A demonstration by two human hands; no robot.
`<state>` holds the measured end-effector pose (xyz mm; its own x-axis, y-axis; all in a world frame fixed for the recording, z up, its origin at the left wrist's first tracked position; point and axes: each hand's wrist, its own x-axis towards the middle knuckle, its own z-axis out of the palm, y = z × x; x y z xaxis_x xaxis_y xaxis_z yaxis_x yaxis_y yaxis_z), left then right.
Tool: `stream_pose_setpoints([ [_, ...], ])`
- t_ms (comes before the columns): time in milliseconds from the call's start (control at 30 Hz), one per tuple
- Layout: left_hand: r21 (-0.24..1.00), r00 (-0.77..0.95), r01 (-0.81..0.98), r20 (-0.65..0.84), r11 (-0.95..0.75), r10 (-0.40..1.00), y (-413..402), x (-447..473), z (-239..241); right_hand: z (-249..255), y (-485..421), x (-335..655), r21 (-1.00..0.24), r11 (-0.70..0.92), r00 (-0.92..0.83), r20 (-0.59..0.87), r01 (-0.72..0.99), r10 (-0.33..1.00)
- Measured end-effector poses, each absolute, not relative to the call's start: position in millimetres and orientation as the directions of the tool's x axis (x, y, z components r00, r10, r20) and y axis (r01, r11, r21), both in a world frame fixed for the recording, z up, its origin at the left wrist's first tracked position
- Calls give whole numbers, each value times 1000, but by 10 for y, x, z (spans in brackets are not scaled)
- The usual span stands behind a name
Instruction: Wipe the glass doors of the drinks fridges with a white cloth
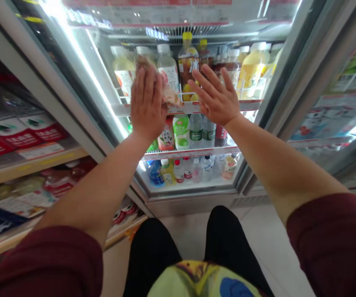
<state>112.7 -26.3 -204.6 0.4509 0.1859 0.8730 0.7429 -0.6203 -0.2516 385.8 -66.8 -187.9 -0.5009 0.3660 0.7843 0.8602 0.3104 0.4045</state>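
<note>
A crumpled pale brownish cloth (pixel 171 95) sits under my left hand (pixel 148 101), against the glass door (pixel 103 66) of a lit drinks cooler. My left fingers lie stretched and close together over the cloth, which sticks out past both fingertips and the thumb side. To the right, my right hand (pixel 217 95) is open, palm toward the glass, with spread fingers and nothing in it. Whether it touches the glass I cannot tell. Behind the glass stand a yellow-capped tea bottle (pixel 188 62) and a white-capped bottle (pixel 168 66).
Lower cooler shelves hold several bottles, among them a green-labelled bottle (pixel 181 132). The door's metal frame (pixel 277 90) runs along the right, beside another cooler. Close on the left is a shelf (pixel 41 159) with packaged goods. My knees (pixel 224 231) are below the door.
</note>
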Motion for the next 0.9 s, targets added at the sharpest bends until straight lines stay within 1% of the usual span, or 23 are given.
stream_pose_setpoints([
  [100, -291, 594, 613, 782, -734, 187, -232, 1097, -2366, -1884, -694, 3857, 416, 307, -509, 779, 856, 366],
  [167, -296, 671, 541, 716, -787, 192, -198, 1037, -2396, -1885, -710, 3857, 411, 318, -510, 779, 854, 364],
  [233, -306, 646, 582, 736, -754, 200, -168, 972, -2197, -1886, -715, 3858, 404, 340, -514, 780, 849, 356],
  [333, -306, 533, 711, 822, -633, 201, -151, 919, -1787, -1886, -708, 3860, 373, 384, -507, 787, 845, 351],
  [400, -271, 455, 764, 869, -586, 193, -166, 917, -1748, -1887, -706, 3859, 351, 405, -501, 785, 844, 364],
  [467, -242, 413, 780, 892, -578, 184, -192, 916, -1996, -1887, -710, 3858, 355, 401, -504, 779, 845, 373],
  [533, -253, 440, 758, 879, -601, 185, -206, 886, -2389, -1885, -717, 3856, 358, 391, -503, 777, 848, 379],
  [600, -308, 563, 675, 803, -671, 197, -193, 815, -2672, -1882, -725, 3855, 342, 401, -497, 775, 850, 391],
  [633, -328, 601, 646, 775, -689, 195, -178, 770, -2707, -1880, -729, 3855, 331, 409, -493, 773, 850, 398],
  [667, -344, 626, 628, 756, -698, 190, -161, 722, -2659, -1878, -733, 3855, 324, 415, -491, 771, 850, 404],
  [733, -358, 623, 632, 762, -688, 176, -129, 639, -2370, -1877, -744, 3854, 314, 424, -488, 771, 850, 409],
  [833, -317, 525, 701, 835, -639, 163, -112, 583, -1894, -1880, -768, 3845, 290, 445, -481, 775, 847, 410],
  [900, -260, 434, 760, 885, -596, 167, -126, 586, -1873, -1883, -784, 3836, 277, 455, -474, 781, 846, 407],
])
